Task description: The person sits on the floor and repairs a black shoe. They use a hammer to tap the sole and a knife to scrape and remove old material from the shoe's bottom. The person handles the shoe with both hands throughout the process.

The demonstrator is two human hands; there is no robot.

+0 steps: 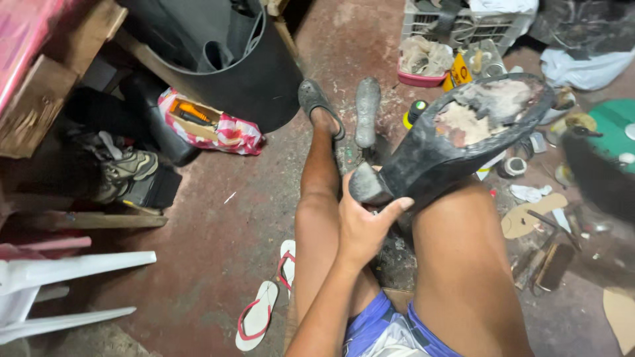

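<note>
1. Black heeled shoe: held sole-up over the person's knees, heel end toward the camera, toe pointing up and right. Sole is scraped, showing pale patches of old glue and reddish spots. The upper is turned away and cannot be seen.
2. Left hand: clamped on the shoe's heel block, thumb stretched along one side, fingers wrapped round the other; fingertips are hidden behind the heel.
3. Right hand: out of frame; I cannot tell whether it grips anything.
4. Blue shorts: at the bottom edge, cut off by the frame.
5. White flip-flops with red straps: on the concrete floor, left of the legs; one partly hidden behind the left leg.
6. Cut-out sole shapes and hand tools: scattered on the floor at right, blurred, kinds hard to make out.
7. Worn grey shoe: on the stretched foot; a grey shoe form just beside it.
8. Old sneakers: left, in shadow under a wooden bench.
9. Black bin: beyond, a patterned bag leaning at its base.
10. White crate: far end, contents indistinct.
</note>
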